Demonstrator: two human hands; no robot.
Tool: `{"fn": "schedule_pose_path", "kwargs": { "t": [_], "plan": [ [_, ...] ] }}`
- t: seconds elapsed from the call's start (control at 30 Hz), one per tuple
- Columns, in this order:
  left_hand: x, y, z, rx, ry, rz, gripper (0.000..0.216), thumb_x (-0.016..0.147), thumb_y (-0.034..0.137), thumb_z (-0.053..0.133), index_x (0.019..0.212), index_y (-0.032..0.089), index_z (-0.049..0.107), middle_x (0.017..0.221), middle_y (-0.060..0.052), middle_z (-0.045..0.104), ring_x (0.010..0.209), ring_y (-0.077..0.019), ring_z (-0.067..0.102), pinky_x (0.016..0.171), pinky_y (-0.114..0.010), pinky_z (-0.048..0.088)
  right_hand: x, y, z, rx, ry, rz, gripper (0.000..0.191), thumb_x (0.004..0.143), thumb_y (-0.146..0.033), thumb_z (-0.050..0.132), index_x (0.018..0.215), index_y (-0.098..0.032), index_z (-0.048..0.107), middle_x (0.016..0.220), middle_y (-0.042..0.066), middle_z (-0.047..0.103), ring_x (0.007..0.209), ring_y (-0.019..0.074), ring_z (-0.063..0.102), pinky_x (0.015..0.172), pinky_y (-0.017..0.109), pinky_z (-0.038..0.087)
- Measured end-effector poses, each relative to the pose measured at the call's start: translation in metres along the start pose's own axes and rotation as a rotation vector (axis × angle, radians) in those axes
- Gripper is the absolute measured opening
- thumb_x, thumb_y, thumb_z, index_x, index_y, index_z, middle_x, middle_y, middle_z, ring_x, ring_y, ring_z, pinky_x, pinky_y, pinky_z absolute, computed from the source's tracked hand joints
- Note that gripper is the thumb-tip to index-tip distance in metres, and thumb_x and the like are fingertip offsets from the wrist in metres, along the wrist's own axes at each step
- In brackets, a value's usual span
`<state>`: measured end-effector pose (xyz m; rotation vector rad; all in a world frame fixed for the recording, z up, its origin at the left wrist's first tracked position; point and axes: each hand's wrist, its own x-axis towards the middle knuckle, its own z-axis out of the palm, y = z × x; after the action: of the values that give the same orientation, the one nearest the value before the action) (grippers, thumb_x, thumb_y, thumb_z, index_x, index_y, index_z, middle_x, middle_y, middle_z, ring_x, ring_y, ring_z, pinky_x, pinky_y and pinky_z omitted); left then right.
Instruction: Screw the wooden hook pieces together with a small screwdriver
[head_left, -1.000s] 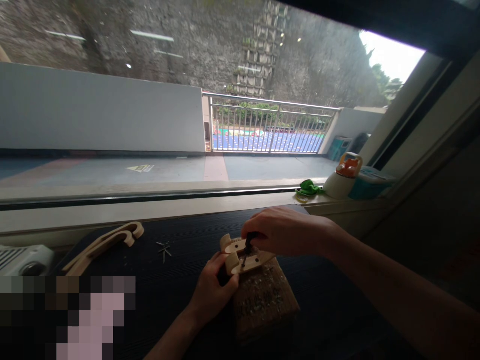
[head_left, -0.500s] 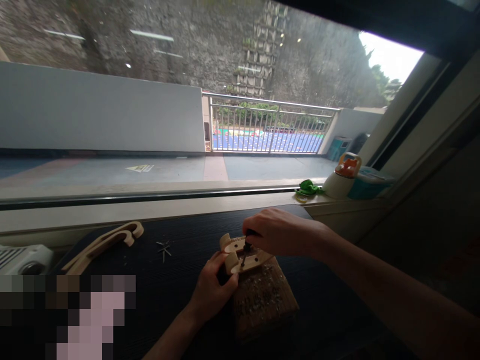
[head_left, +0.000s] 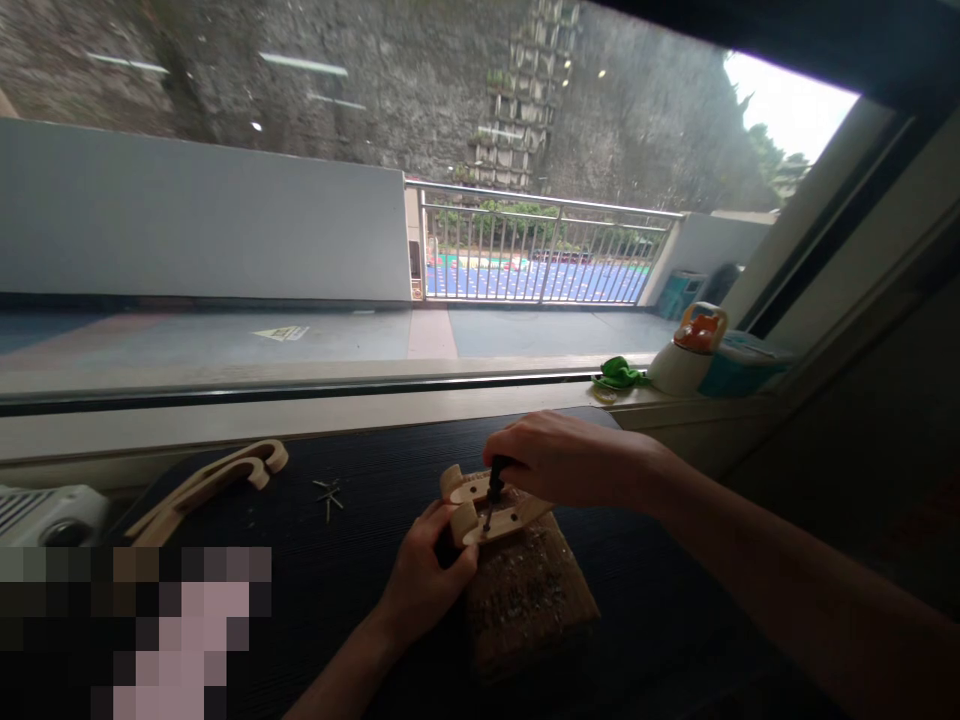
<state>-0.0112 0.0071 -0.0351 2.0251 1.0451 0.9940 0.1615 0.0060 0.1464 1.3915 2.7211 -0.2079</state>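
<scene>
My right hand (head_left: 544,460) is closed around the dark handle of a screwdriver (head_left: 494,488). The screwdriver's tip points down onto a pale wooden piece (head_left: 501,528) with a curled end and a dark hole. Against that curled end, my left hand (head_left: 429,562) grips from the left side, thumb toward me. A similar curled wooden piece (head_left: 471,492) lies just behind it. Both pieces rest on a worn wooden block (head_left: 536,600) whose top is scuffed and speckled. Part of the screwdriver handle is hidden by my right fingers.
Several screws or nails (head_left: 328,498) lie loose on the dark table (head_left: 390,480). Curved wooden strips (head_left: 217,480) sit at the left, near a white appliance (head_left: 49,515). A green cloth (head_left: 621,373) and a white bottle (head_left: 682,360) stand on the windowsill.
My right hand has turned very slightly on the screwdriver, and more of its dark handle shows. My left hand keeps its hold. The view has shifted a little.
</scene>
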Motion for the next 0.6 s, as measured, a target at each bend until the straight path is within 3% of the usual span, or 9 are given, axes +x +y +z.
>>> {"fn": "schedule_pose_path", "kwargs": {
  "t": [0.27, 0.6],
  "plan": [
    [-0.001, -0.002, 0.001, 0.007, 0.004, 0.001, 0.017, 0.073, 0.018, 0.052, 0.089, 0.019, 0.057, 0.102, -0.006, 0.06, 0.102, -0.0207, 0.054, 0.092, -0.033, 0.042, 0.0, -0.003, 0.009, -0.006, 0.08, 0.082, 0.022, 0.078, -0.026, 0.046, 0.085, -0.018, 0.065, 0.069, 0.003, 0.063, 0.057, 0.0115, 0.049, 0.05, 0.024, 0.026],
    [0.0, -0.002, 0.001, -0.013, -0.004, 0.011, 0.018, 0.074, 0.018, 0.052, 0.091, 0.019, 0.057, 0.1, -0.005, 0.06, 0.098, -0.0196, 0.055, 0.089, -0.032, 0.044, 0.0, -0.002, 0.004, 0.059, 0.034, -0.03, 0.021, 0.077, -0.016, 0.044, 0.086, -0.019, 0.063, 0.081, 0.003, 0.066, 0.07, 0.0127, 0.054, 0.059, 0.023, 0.031]
  ]
}}
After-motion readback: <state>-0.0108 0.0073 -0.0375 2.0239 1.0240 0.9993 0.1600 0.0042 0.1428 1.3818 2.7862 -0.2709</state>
